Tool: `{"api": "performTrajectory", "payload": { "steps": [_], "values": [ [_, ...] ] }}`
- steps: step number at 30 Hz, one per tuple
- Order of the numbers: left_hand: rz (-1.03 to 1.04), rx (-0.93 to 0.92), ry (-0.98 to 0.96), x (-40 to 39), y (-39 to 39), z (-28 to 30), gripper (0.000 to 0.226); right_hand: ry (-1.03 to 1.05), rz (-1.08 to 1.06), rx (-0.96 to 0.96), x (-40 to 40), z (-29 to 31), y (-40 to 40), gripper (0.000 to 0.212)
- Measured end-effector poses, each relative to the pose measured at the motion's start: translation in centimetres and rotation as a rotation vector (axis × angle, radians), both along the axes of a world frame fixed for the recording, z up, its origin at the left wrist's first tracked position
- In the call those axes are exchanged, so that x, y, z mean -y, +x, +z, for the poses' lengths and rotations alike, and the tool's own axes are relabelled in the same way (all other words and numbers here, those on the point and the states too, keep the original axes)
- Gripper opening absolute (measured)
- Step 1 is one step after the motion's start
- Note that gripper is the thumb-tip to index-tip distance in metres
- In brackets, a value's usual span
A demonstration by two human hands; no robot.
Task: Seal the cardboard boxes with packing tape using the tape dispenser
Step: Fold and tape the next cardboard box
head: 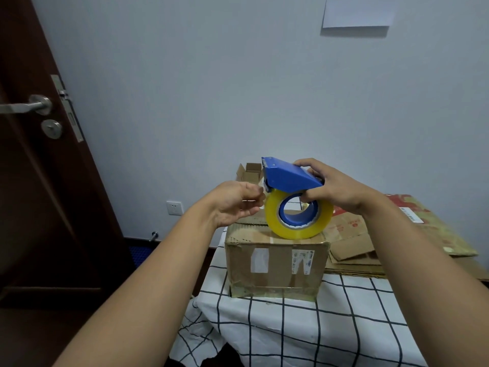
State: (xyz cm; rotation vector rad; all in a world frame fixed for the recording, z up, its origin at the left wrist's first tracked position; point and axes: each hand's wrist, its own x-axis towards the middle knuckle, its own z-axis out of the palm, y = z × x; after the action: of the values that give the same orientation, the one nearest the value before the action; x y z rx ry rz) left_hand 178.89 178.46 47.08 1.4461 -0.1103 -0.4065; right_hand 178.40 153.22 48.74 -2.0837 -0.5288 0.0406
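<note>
A blue tape dispenser (287, 176) with a yellow tape roll (298, 217) is held in the air just above a closed brown cardboard box (275, 268). My right hand (332, 189) grips the dispenser's rear end, thumb hooked near the roll's blue core. My left hand (238, 202) is at the dispenser's front, its fingertips pinched together at the tape end by the cutter. The tape end itself is too small to make out. The box carries white labels and old tape on its front face.
The box stands on a table covered with a white, black-checked cloth (330, 327). Flattened cardboard sheets (370, 234) lie to the right. A small open box (250, 172) sits behind. A dark door (39, 154) stands at left, a pale wall behind.
</note>
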Motion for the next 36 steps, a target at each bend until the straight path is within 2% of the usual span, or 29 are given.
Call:
{"api": "performTrajectory", "payload": {
  "steps": [2,7,10,13,15,17,20,23,30,36],
  "values": [
    [-0.012,0.016,-0.011,0.1,-0.1,0.0,0.016,-0.010,0.001,0.004,0.1,0.1,0.0,0.062],
    [-0.014,-0.073,-0.196,-1.0,0.3,1.0,0.016,-0.043,0.003,0.017,0.0,0.1,0.0,0.061],
    [0.024,-0.104,-0.166,-1.6,0.4,1.2,0.019,-0.061,0.013,0.026,-0.2,0.3,0.0,0.063],
    [0.006,-0.151,-0.111,-2.1,0.4,0.9,0.033,-0.091,0.027,0.030,-0.7,0.5,0.0,0.067],
    [-0.008,-0.163,-0.076,-2.5,0.5,0.6,0.039,-0.122,0.018,0.047,-1.3,0.7,-0.1,0.063],
    [-0.011,-0.168,-0.058,-2.8,0.7,0.4,0.033,-0.147,0.009,0.068,-1.9,1.0,-0.3,0.057],
    [0.018,-0.175,-0.034,-3.0,0.6,0.3,0.010,-0.169,0.021,0.101,-2.5,1.2,-0.5,0.053],
    [0.029,-0.158,-0.002,-3.0,0.4,0.1,0.016,-0.195,0.052,0.128,-2.9,1.3,-0.8,0.054],
    [0.068,-0.149,-0.174,-2.1,-0.2,0.2,0.017,-0.286,0.035,0.152,-3.2,1.8,-0.6,0.051],
    [0.126,-0.098,-0.121,-1.9,-0.1,-0.3,0.016,-0.295,0.021,0.163,-3.6,1.7,-0.4,0.049]
  ]
}}
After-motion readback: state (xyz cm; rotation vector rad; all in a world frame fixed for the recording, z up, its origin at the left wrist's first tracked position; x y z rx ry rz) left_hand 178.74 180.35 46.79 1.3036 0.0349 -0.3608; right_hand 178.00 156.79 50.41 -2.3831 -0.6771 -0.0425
